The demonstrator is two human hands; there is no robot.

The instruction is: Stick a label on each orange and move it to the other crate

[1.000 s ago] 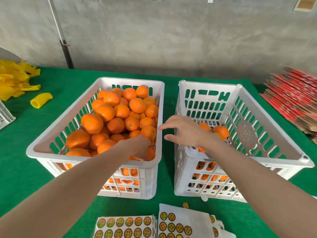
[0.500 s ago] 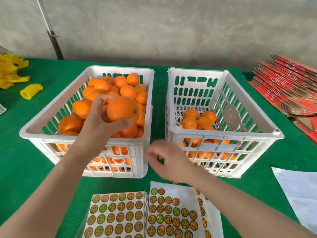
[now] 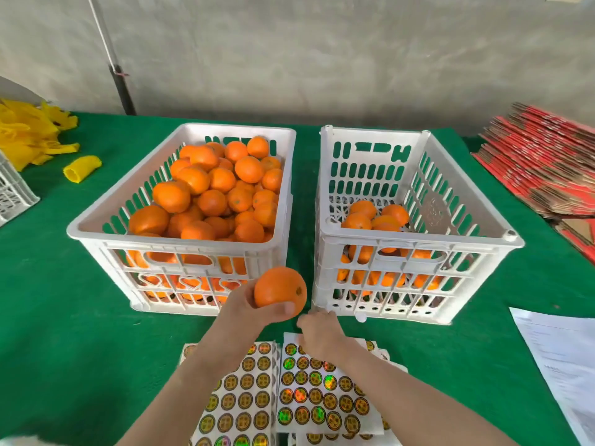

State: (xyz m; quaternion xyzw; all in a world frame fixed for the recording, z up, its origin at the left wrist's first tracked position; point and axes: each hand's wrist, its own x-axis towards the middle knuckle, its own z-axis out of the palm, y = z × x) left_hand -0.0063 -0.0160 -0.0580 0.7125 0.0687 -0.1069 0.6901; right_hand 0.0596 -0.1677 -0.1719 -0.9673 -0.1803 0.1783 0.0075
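Observation:
My left hand (image 3: 246, 309) grips one orange (image 3: 279, 289) in the air just in front of the two white crates. The left crate (image 3: 180, 243) is heaped with oranges (image 3: 212, 201). The right crate (image 3: 418, 243) holds several oranges (image 3: 373, 217) at its near end. My right hand (image 3: 318, 333) rests, fingers bent down, on the top edge of a sheet of round gold labels (image 3: 315, 391). Its fingertips are hidden, so I cannot see whether they pinch a label. A second label sheet (image 3: 244, 400) lies to the left, partly under my left forearm.
Green cloth (image 3: 64, 317) covers the table. Yellow foam nets (image 3: 29, 133) and one loose net sleeve (image 3: 82, 169) lie at the far left beside another white crate (image 3: 13, 194). Red flattened cartons (image 3: 541, 162) are stacked at the right; a printed paper (image 3: 560, 355) lies near right.
My left hand lifted an orange out of the left crate and brought it down in front of the crates. My right hand moved from the right crate's edge onto the label sheet.

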